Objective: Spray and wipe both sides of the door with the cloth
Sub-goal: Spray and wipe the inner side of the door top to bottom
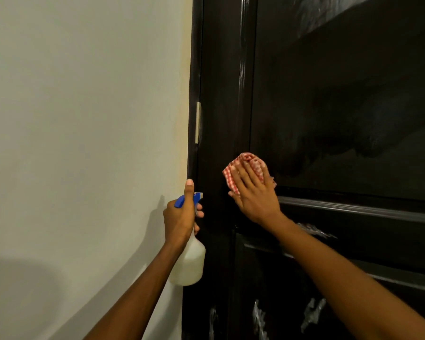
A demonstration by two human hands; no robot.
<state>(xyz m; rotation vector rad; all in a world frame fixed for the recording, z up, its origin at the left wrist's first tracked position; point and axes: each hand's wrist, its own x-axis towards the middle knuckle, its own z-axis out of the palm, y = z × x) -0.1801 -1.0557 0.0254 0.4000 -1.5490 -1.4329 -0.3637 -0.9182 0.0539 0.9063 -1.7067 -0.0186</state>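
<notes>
A dark, glossy door [341, 106] fills the right half of the view, with hazy smears on its upper panel and white streaks on the lower panels. My right hand [253, 192] presses a red-and-white checked cloth [248, 163] flat against the door at the upper panel's lower left corner, fingers straight. My left hand [180, 217] grips a white spray bottle [189, 263] by its neck, under the blue trigger head [185, 200], thumb pointing up. The bottle hangs beside the door's left edge, nozzle towards the door.
A pale wall [84, 143] covers the left half and meets the dark door frame [194, 82]. A light metal hinge [198, 122] sits on the frame above my left hand. Raised mouldings cross the door below the cloth.
</notes>
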